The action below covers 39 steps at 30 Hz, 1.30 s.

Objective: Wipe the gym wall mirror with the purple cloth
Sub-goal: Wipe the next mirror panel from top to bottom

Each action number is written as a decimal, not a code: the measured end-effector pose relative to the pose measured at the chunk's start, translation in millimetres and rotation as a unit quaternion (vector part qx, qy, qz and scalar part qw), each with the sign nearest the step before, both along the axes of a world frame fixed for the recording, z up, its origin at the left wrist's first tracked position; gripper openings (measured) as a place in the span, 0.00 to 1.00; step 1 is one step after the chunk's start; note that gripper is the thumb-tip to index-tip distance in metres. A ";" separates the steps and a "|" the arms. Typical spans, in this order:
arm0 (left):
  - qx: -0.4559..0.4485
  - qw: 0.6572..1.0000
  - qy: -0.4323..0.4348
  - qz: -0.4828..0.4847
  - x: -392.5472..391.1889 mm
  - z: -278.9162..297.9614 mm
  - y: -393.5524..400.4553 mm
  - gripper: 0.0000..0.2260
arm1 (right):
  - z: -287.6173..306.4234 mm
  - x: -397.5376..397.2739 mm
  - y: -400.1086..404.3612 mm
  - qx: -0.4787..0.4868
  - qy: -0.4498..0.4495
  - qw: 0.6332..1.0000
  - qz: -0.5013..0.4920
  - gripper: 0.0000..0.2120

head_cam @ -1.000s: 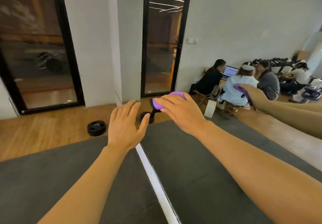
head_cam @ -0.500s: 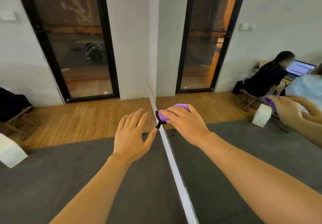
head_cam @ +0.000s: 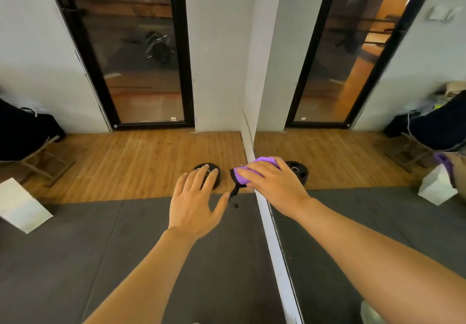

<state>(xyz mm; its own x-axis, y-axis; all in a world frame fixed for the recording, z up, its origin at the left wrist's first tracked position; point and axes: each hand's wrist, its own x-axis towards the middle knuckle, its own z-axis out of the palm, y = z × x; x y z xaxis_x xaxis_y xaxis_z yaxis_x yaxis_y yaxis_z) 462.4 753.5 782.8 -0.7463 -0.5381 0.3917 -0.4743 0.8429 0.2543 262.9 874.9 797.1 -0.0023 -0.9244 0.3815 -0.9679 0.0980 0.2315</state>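
Right at the mirror (head_cam: 353,210) edge, around 1 o'clock, the right hand (head_cam: 274,185) presses the purple cloth (head_cam: 252,170) to the glass, fingers curled over it, looks mid-wipe; next probably sweep further across. Left hand (head_cam: 195,205) hovers at 12, fingers spread, holding nothing

The right hand (head_cam: 274,182) hides most of the purple cloth (head_cam: 242,175).
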 end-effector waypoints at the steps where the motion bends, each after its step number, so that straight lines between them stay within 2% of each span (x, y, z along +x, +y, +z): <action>1: 0.010 1.000 0.002 0.002 -10.1 -3.3 -21.3 0.29 | -6.0 -9.2 -20.1 0.000 -0.007 1.000 0.006 0.31; 6: 0.030 0.999 0.013 -0.001 -54.6 -11.4 -121.7 0.28 | -17.5 -54.0 -124.2 -0.005 -0.001 1.000 0.018 0.20; 12: 0.049 0.999 -0.011 0.006 -109.7 -18.9 -220.6 0.29 | -25.0 -106.0 -223.8 -0.012 -0.013 0.998 0.059 0.19; 17: 0.057 0.998 -0.025 0.014 -172.0 -38.6 -290.0 0.29 | -53.3 -168.2 -301.0 0.008 -0.048 0.996 0.075 0.18; 19: 0.054 0.998 -0.034 0.016 -197.6 -51.1 -317.8 0.28 | -69.2 -197.9 -334.7 0.008 -0.054 0.995 0.089 0.14; 22: 0.058 0.997 -0.049 0.023 -236.8 -70.7 -358.6 0.28 | -93.4 -242.1 -383.2 -0.003 -0.076 0.992 0.103 0.20; 27: 0.081 0.993 -0.079 0.025 -299.1 -103.8 -418.0 0.27 | -130.1 -307.3 -447.8 0.007 -0.087 0.989 0.123 0.24; 28: 0.086 0.992 -0.083 0.028 -308.2 -111.0 -427.9 0.27 | -136.8 -317.5 -459.0 0.013 -0.088 0.989 0.122 0.23; 31: 0.100 0.991 -0.084 0.037 -329.7 -131.9 -458.7 0.26 | -159.4 -340.5 -491.9 0.041 -0.095 0.988 0.116 0.14; 39: 0.125 0.987 -0.095 0.027 -379.6 -217.0 -558.4 0.26 | -232.3 -382.3 -587.6 0.084 -0.124 0.986 0.075 0.24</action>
